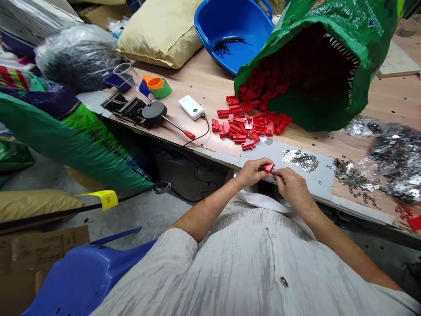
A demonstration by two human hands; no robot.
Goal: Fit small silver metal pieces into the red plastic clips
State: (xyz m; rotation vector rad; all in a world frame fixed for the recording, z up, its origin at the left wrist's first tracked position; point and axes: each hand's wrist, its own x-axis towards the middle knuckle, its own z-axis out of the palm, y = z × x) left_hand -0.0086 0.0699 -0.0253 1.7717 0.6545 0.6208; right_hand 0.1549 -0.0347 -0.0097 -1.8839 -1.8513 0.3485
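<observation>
My left hand [250, 173] pinches a small red plastic part [268, 167] just in front of the table's near edge. Close beside it, my right hand [292, 186] has its fingers closed on a thin dark piece [273, 174] whose tip meets the red part; most of that piece is hidden by the fingers. Beyond my hands lies a pile of similar red parts [238, 127], spilling from the mouth of a green sack [296, 112]. Small silvery metal pieces [301, 159] are spread on a grey sheet [320, 182] right of the red pile.
A lever tool [154, 112] and a white power bank [191, 107] with a cable stand at the left. Behind are a blue basin [210, 22] and a beige sack [161, 30]. Dark metal pieces [351, 173] and plastic bags [399, 153] lie right. A blue chair [79, 276] is lower left.
</observation>
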